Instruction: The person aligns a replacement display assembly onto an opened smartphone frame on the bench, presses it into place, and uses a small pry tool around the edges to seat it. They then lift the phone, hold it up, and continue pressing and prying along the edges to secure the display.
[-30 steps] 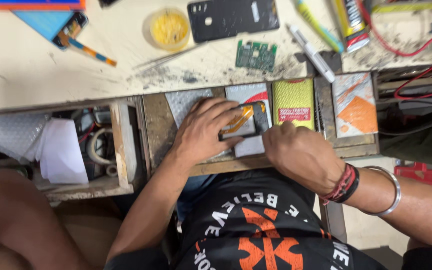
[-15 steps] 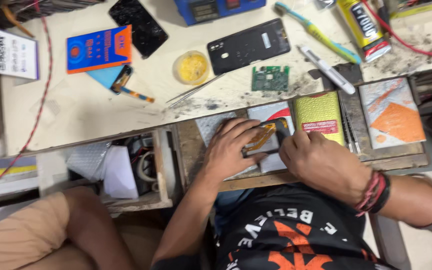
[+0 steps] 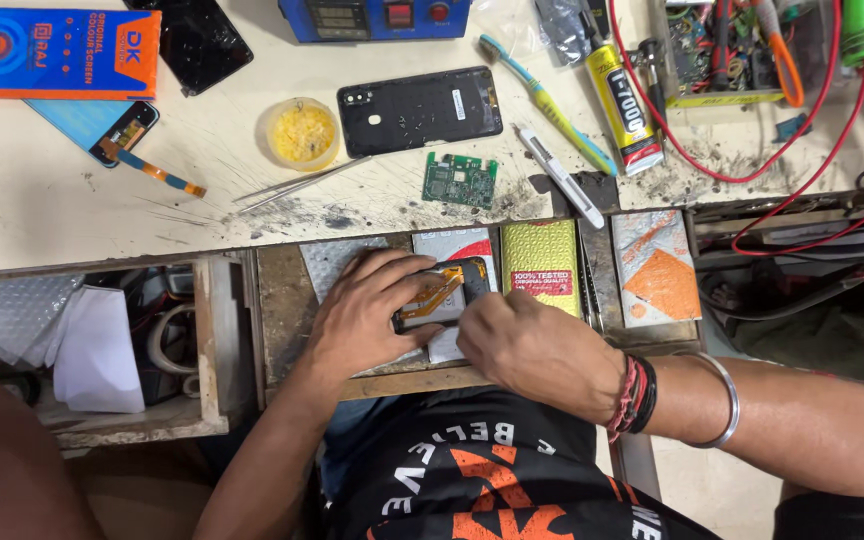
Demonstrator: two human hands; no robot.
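Left hand lies flat over an opened phone in the drawer, fingers closed on its edge. Right hand touches the phone's right side; its fingers curl under, grip not visible. Circuit board lies apart on the counter.

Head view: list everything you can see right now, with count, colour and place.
Phone part: one, dark with an orange flex strip, in the open drawer under both hands.
Flat packets: several, gold, silver and orange, in the same drawer.
Phone back: one, black, on the bench.
Circuit board: one, green, below the phone back.
Round tub: one, yellow, left of the phone back.
Tweezers: one, metal, below the tub.
Toothbrush: one, blue and yellow.
Glue tube: one, yellow.
Box: one, orange and blue, top left.
Left hand: holds the phone part.
Right hand: fingertips on the phone part.
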